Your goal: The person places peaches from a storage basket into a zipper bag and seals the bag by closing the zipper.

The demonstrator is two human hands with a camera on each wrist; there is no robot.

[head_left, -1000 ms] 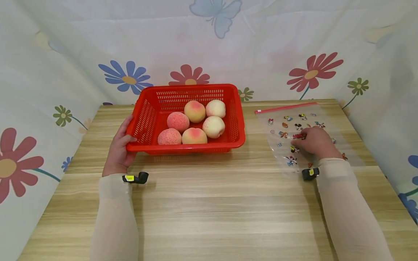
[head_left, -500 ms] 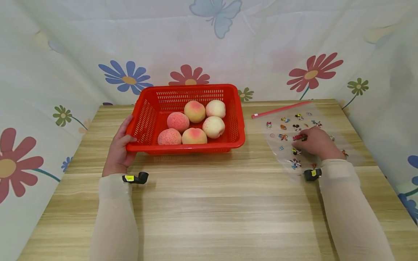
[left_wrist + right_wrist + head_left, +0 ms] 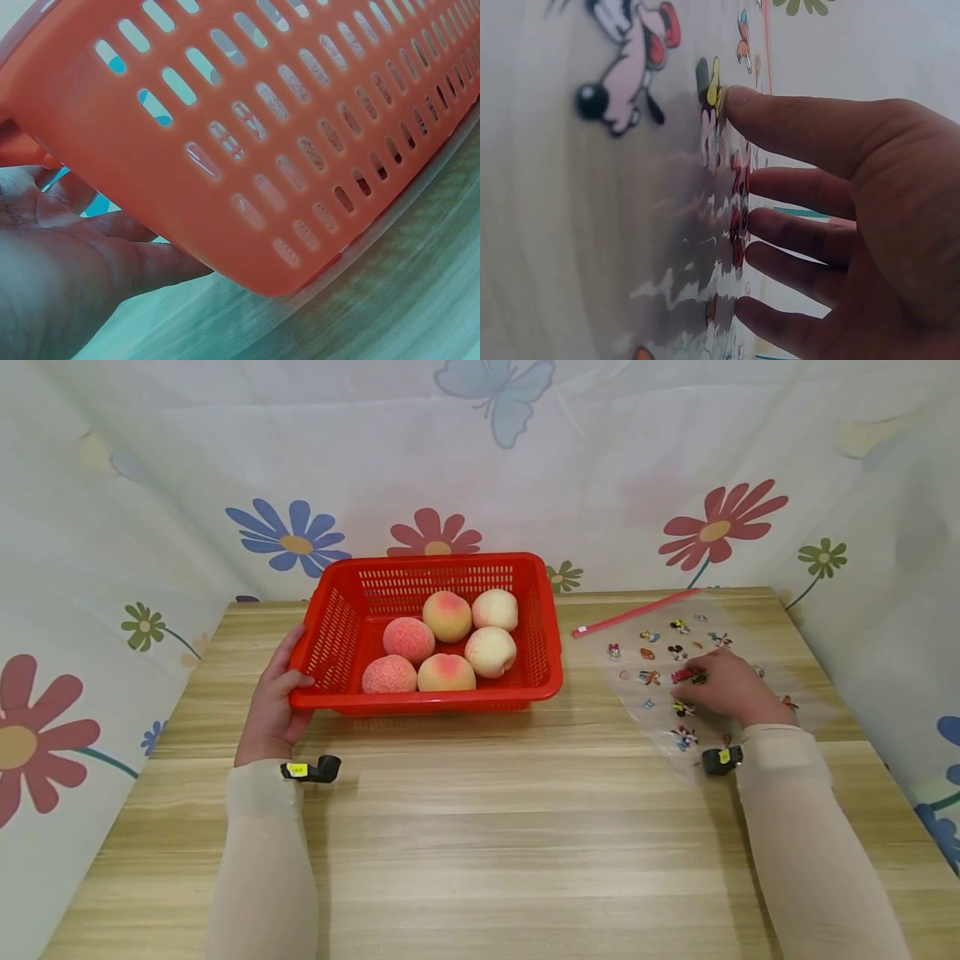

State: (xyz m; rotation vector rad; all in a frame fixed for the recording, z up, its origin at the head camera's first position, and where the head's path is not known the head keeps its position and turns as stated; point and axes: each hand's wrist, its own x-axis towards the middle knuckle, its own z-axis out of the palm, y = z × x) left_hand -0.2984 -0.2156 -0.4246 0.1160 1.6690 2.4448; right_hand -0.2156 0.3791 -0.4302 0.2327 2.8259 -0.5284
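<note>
My left hand grips the left end of a red plastic basket, thumb over its rim. In the left wrist view the fingers lie along the basket's slotted side. Several peaches, pink, yellow and pale cream, rest inside. At the right, my right hand touches a clear slider bag printed with small cartoon figures, lying flat. The right wrist view shows fairly straight, spread fingers, their tips right at the bag's film. A red slider strip runs along its far edge.
The wood-grain table extends in front of the basket and bag. A white curtain with printed flowers and a butterfly hangs behind the table and at both sides.
The bag has turned counterclockwise under my right hand, the left end of its red strip shifting left and nearer. My right wrist has moved slightly right; left hand and basket stay put.
</note>
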